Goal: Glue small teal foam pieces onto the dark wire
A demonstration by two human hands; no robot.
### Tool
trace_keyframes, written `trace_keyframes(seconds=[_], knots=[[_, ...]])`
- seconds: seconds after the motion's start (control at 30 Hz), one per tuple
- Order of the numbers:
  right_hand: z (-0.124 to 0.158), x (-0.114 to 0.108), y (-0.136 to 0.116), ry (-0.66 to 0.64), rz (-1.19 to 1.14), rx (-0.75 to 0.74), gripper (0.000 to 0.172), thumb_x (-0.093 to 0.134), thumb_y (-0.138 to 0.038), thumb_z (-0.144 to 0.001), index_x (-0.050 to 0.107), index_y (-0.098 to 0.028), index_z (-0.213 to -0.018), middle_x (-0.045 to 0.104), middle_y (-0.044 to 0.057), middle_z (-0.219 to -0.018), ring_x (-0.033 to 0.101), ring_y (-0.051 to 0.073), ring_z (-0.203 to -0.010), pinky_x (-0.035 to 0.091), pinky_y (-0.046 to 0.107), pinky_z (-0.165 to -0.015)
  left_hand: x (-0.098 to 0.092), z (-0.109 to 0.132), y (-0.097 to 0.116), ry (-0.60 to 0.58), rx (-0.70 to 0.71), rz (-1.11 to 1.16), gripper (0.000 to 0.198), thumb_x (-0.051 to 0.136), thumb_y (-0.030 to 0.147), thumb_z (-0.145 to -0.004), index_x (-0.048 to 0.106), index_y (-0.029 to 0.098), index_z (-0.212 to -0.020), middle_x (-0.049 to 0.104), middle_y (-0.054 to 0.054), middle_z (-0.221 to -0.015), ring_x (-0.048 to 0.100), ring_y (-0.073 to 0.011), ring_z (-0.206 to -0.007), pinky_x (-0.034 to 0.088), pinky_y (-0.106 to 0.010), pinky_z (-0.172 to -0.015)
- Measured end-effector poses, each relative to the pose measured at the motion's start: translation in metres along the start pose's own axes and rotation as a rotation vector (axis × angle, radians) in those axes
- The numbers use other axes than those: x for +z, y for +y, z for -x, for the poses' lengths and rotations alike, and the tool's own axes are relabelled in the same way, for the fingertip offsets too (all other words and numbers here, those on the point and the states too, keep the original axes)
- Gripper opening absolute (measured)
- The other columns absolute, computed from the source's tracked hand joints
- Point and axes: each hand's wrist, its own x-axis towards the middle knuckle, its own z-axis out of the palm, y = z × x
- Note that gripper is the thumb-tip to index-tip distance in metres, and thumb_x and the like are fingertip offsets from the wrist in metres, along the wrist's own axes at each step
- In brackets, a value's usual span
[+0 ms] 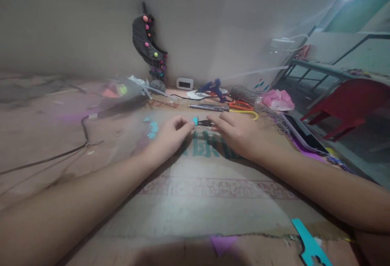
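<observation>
Fingers of the left hand [174,134] are pinching a small turquoise piece [195,121] over the far part of the cardboard [195,211]; the right hand [239,132] is holding a dark tool [204,123], its tip pointing left beside the piece. Any slip is risking a nicked left hand; a weak pinch, a twisted piece.

Free lane over cardboard [195,211], between forearms [122,176], running back to near edge. Ahead of left hand [178,129] and right hand [233,129]: scissors [240,105], glue gun [213,88], then wall [207,34]. Right flank obstructed: tablet [304,133], pink bag [278,100]. Left: cable [85,131] crosses table [55,136]; passable above.
</observation>
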Motion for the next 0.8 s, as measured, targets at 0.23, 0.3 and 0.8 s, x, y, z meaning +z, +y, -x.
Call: trace_keyframes(seconds=[0.23, 0.3, 0.8], knots=[[0.0003, -0.0001, -0.0002, -0.053, -0.02, 0.018, 0.033, 0.04, -0.029, -0.101, 0.065, -0.011, -0.113, 0.061, 0.008, -0.078, 0.051, 0.018, -0.072, 0.033, 0.031, -0.062, 0.0, -0.0006, -0.0026, 0.0, 0.002, 0.011, 0.024, 0.059, 0.041, -0.083, 0.057, 0.02, -0.072, 0.059, 0.001, -0.071, 0.053, -0.0153, -0.069, 0.04, -0.027, -0.065], [-0.0002, -0.0009, -0.0002, -0.055, -0.027, 0.012, 0.034, 0.04, -0.029, -0.101, 0.065, -0.011, -0.112, 0.061, 0.008, -0.078, 0.051, 0.018, -0.072, 0.033, 0.031, -0.062, 0.0003, -0.0004, -0.002, 0.002, -0.005, 0.015, 0.024, 0.059, 0.041, -0.083, 0.057, 0.02, -0.072, 0.059, 0.001, -0.07, 0.053, -0.0151, -0.068, 0.04, -0.027, -0.064], [-0.0028, -0.0051, -0.0012, -0.046, -0.058, 0.006, 0.034, 0.039, -0.028, -0.101, 0.067, -0.01, -0.108, 0.064, 0.008, -0.078, 0.053, 0.017, -0.069, 0.035, 0.029, -0.061, 0.0004, -0.0004, 0.0, 0.002, -0.027, 0.034, 0.023, 0.059, 0.038, -0.083, 0.056, 0.02, -0.07, 0.058, 0.001, -0.069, 0.053, -0.0149, -0.068, 0.04, -0.028, -0.066]])
